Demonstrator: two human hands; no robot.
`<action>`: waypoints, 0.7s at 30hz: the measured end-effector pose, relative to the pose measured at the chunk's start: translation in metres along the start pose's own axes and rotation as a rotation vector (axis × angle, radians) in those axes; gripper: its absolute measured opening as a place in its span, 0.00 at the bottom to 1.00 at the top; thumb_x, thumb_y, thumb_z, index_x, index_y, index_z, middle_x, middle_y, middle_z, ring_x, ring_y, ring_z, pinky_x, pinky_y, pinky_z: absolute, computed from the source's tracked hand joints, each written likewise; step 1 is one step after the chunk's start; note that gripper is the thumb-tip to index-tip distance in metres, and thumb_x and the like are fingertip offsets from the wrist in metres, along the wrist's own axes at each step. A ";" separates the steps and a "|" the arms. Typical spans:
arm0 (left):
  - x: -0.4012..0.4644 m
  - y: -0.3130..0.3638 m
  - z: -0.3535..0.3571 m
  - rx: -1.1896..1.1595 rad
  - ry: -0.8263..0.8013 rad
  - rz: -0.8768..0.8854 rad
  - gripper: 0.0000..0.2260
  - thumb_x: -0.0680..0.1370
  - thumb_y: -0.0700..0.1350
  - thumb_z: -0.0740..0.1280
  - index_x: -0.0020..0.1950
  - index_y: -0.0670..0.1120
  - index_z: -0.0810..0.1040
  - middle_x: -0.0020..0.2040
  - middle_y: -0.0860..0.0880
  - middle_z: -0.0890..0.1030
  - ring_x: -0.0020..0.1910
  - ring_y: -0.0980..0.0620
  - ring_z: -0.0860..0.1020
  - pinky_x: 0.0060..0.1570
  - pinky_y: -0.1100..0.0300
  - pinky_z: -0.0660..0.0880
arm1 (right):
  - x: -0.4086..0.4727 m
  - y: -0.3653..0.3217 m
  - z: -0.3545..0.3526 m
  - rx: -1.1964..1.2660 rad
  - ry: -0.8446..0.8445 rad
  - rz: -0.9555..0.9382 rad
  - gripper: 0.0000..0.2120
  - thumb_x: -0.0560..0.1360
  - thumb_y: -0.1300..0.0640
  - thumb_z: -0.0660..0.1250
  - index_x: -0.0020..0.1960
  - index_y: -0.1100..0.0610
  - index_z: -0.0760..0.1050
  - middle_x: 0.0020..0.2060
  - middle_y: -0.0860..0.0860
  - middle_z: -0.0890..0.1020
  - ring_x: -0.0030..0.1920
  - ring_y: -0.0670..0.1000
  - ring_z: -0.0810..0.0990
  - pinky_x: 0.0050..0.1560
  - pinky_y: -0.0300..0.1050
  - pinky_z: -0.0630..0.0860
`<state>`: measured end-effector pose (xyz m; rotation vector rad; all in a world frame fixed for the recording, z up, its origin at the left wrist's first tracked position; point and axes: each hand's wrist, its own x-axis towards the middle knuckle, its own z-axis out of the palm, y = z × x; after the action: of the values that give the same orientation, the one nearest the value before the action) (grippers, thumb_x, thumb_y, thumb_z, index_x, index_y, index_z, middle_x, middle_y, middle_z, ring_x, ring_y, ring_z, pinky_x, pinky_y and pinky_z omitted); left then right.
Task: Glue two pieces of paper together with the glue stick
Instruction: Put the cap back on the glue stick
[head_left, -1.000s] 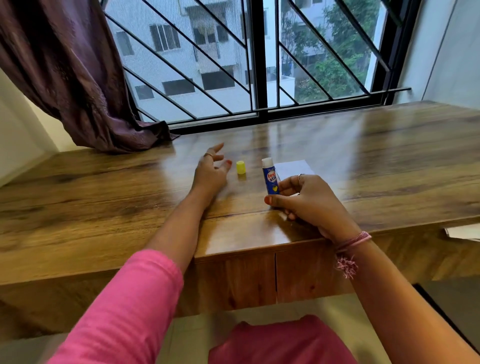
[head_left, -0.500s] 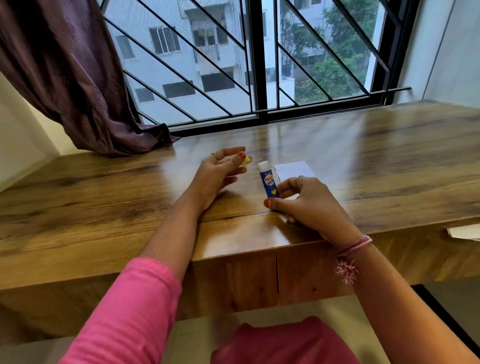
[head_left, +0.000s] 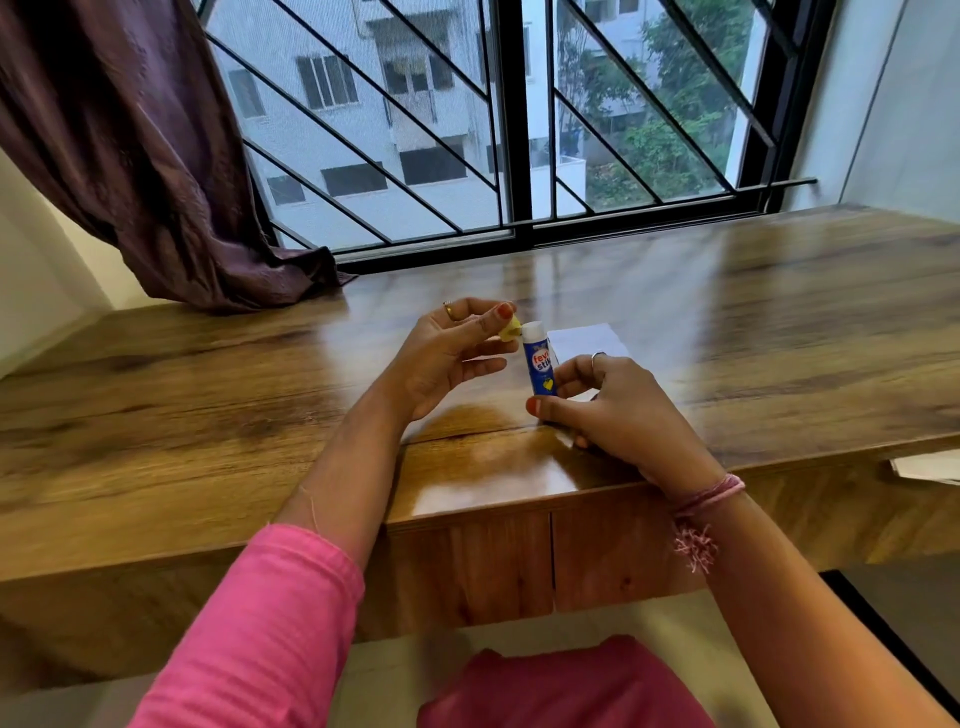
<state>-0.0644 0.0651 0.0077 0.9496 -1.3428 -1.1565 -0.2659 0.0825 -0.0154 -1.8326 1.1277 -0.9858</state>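
A blue glue stick (head_left: 538, 365) with its white top bare stands nearly upright, gripped low down by my right hand (head_left: 608, 405). My left hand (head_left: 452, 353) is lifted off the desk and pinches the small yellow cap (head_left: 510, 328) between thumb and fingers, right beside the stick's top. White paper (head_left: 584, 340) lies flat on the wooden desk (head_left: 208, 395) just behind my right hand, which hides part of it.
A dark purple curtain (head_left: 156, 171) hangs onto the desk's back left corner. A barred window (head_left: 493, 119) runs along the far edge. More white paper (head_left: 930, 465) shows under the desk's right front edge. Drawer fronts (head_left: 509, 561) face me.
My left hand reached to the yellow cap on the desk, picked it up and raised it next to the glue stick's top. My right hand kept holding the stick.
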 end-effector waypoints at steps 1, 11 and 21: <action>0.000 0.000 0.000 -0.002 0.004 0.003 0.17 0.69 0.51 0.72 0.54 0.44 0.79 0.47 0.48 0.85 0.47 0.51 0.83 0.40 0.61 0.79 | 0.000 0.000 0.000 -0.005 -0.003 -0.004 0.12 0.66 0.51 0.76 0.46 0.52 0.79 0.36 0.47 0.84 0.21 0.42 0.75 0.25 0.34 0.73; -0.001 0.000 0.002 0.074 -0.023 0.075 0.13 0.70 0.48 0.72 0.52 0.47 0.80 0.45 0.52 0.84 0.47 0.54 0.81 0.44 0.60 0.80 | 0.000 0.000 0.001 -0.028 0.002 -0.017 0.13 0.65 0.50 0.77 0.47 0.53 0.80 0.38 0.48 0.84 0.21 0.38 0.73 0.30 0.33 0.70; -0.006 -0.002 0.015 0.226 -0.046 0.145 0.13 0.75 0.42 0.70 0.58 0.47 0.75 0.42 0.51 0.82 0.49 0.48 0.82 0.49 0.48 0.80 | 0.000 0.001 0.002 0.014 0.023 -0.015 0.12 0.66 0.49 0.77 0.45 0.53 0.80 0.35 0.48 0.84 0.21 0.39 0.74 0.24 0.30 0.70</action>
<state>-0.0784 0.0722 0.0054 0.9726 -1.5773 -0.9353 -0.2646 0.0823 -0.0171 -1.8251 1.1195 -1.0233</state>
